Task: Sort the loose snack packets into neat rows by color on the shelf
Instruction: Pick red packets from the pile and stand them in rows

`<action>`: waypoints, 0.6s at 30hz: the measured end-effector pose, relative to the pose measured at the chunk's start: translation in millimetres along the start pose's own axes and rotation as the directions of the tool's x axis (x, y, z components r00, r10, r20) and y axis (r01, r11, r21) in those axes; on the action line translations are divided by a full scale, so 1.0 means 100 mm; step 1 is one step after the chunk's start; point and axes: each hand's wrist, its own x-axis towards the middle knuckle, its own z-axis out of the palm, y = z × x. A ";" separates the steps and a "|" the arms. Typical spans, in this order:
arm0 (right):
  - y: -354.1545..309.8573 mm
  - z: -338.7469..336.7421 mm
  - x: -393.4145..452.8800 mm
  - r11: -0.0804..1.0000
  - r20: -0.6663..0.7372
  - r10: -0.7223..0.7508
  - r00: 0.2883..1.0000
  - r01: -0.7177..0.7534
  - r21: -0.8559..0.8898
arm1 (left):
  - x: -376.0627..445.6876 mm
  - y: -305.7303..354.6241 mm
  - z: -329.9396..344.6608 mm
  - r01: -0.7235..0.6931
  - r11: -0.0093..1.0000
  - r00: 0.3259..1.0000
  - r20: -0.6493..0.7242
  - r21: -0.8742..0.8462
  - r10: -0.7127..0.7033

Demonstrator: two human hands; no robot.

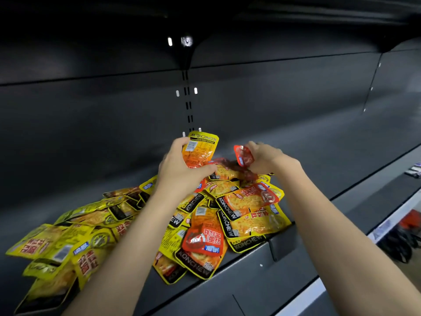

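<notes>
A dark grey metal shelf (284, 144) is seen running from lower left to right of the frame. A loose heap of yellow and orange-red KONCHEW snack packets (239, 213) is spread across its lower-left and centre.

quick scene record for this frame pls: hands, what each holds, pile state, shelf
left hand: grips a yellow packet, held upright above the pile
right hand: pinches a red packet
pile: loose, overlapping, mostly yellow packets with a few red ones mixed in; no rows yet
shelf: dark, pile sits near the front edge, some packets overhang it
back panel: dark, slotted upright in the middle
</notes>
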 end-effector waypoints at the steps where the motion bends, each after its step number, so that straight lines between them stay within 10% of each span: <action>1: -0.08 -0.05 -0.04 0.999 -0.046 -0.028 0.999 0.029 0.017 | -0.05 0.00 -0.03 0.004 1.000 1.000 -0.029 -0.028 -0.005; 8: -0.82 -0.28 -0.72 0.787 -0.246 -0.232 0.941 0.330 0.522 | -0.60 -0.05 -0.38 0.034 0.968 0.946 -0.304 -0.250 -0.112; 13: -1.39 -0.02 -1.23 0.612 -0.296 -0.183 0.937 0.344 0.712 | -1.00 -0.27 -0.79 0.143 0.773 0.932 -0.178 -0.618 -0.315; 18: -1.94 0.24 -1.49 0.460 -0.271 -0.163 0.949 0.316 0.830 | -1.34 -0.48 -1.39 0.190 0.745 0.964 -0.020 -0.639 -0.264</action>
